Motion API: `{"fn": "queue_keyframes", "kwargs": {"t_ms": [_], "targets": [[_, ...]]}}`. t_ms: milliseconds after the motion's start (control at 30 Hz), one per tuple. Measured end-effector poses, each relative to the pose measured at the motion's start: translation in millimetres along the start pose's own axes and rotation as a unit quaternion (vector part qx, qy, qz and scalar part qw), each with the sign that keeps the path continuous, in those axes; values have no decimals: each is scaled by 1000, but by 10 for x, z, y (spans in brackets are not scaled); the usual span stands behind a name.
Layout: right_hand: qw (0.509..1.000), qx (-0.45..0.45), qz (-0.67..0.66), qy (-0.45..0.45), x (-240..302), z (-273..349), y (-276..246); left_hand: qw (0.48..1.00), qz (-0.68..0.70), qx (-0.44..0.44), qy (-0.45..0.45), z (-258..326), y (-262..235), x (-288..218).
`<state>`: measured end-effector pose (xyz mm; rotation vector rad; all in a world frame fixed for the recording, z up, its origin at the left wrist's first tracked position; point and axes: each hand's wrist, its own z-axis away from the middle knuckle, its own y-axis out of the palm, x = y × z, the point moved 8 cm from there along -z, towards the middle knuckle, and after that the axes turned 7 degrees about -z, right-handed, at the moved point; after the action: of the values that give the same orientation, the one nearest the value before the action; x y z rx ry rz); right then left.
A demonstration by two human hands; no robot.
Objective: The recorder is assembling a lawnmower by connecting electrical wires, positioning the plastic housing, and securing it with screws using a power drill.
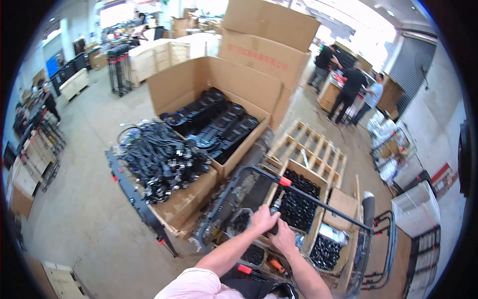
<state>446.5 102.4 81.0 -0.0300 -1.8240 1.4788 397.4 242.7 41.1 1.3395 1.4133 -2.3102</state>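
My left hand (264,218) and my right hand (283,236) are close together, both closed around a dark power screwdriver (276,205). Its silver front end points up and away from me; a black part of its body shows between the hands. Just beyond it runs a black tubular frame (326,205) with a red piece (285,181). Whether the tool touches the frame, I cannot tell. Under and beside the hands are a wooden bin (322,188) of small black parts and an orange-handled tool (277,266).
A large open carton (271,122) holds long black molded parts (224,124). Bundled dark cables (157,154) lie heaped on a nearer carton (186,199). A wooden pallet (326,162) lies beyond the bins. Several people (354,82) stand around a table at the far right.
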Motion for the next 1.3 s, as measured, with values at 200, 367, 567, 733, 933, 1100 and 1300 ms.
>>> {"fn": "queue_keyframes", "kwargs": {"t_ms": [200, 367, 567, 733, 933, 1100, 1300], "targets": [[996, -55, 6, -63, 603, 565, -437, 994, 100, 23, -23, 668, -406, -160], [992, -45, 6, -119, 863, 1312, -580, 983, 175, 60, -6, 1515, -552, -133], [991, -1, -1, -137, 962, 2397, -376, 982, 182, 26, -41, 2807, -427, 230], [985, 46, -58, -158, 885, 3025, 228, 982, 178, -36, -55, 3609, -387, 718], [976, 121, -65, -169, 992, 3340, 776, 971, 199, -61, -115, 3950, -303, 1447], [976, 182, -60, -101, 966, 3427, 1047, 957, 229, -8, -177, 3921, -56, 1855], [982, 179, -47, -35, 1061, 3292, 1279, 968, 191, 25, -159, 3681, -129, 2043]]}}
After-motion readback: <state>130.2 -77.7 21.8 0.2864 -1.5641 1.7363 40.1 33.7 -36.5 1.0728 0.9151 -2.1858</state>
